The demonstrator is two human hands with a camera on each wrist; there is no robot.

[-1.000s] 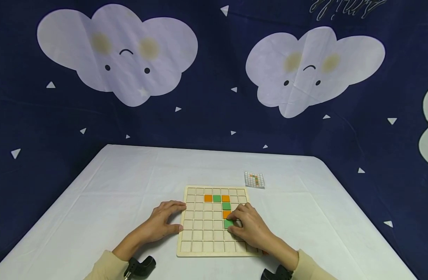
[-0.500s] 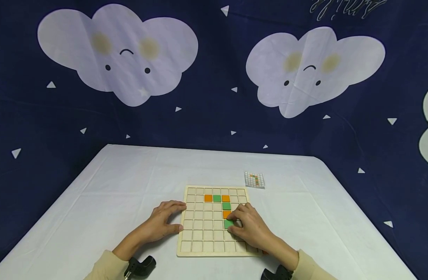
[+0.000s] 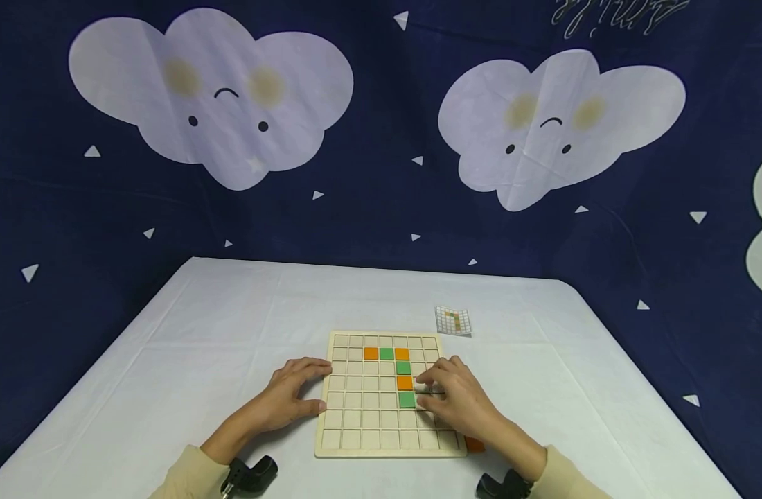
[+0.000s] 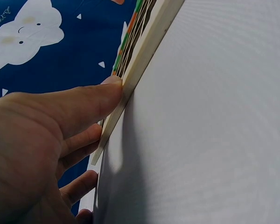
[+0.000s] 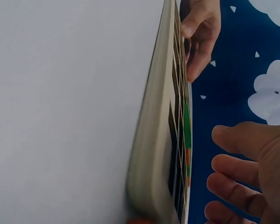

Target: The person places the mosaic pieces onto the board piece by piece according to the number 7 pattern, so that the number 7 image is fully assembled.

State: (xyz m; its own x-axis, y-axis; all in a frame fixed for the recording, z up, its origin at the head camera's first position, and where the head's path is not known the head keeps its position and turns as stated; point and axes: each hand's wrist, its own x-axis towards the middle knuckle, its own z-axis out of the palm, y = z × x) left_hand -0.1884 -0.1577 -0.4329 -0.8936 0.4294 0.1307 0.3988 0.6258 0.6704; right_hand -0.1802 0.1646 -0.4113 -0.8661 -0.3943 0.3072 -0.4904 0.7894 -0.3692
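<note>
A pale wooden grid board (image 3: pixel 360 420) lies on the table. My left hand (image 3: pixel 284 395) steadies its left edge, fingers extended, with the thumb (image 4: pixel 95 100) touching the rim in the left wrist view. My right hand (image 3: pixel 458 400) hovers over the right part of the board, thumb and fingers apart and nothing between them. Just left of its fingertips is a green square tile (image 3: pixel 406 400) in a cell. Above that tile an orange tile (image 3: pixel 404 383) and another green tile (image 3: pixel 403 368) continue the column. The upper row holds an orange tile (image 3: pixel 371 353), a green one and another orange.
Beyond the board's far right corner lies a small printed card (image 3: pixel 453 321) with a coloured grid pattern. An orange piece (image 3: pixel 474 445) sits at the board's near right corner, partly covered by the right forearm. White cloth (image 3: pixel 231 305) covers the table.
My right hand has let go of the lowest green tile and drawn back to the right. That tile stays in its cell. The orange piece by the corner shows more. My left hand keeps still.
</note>
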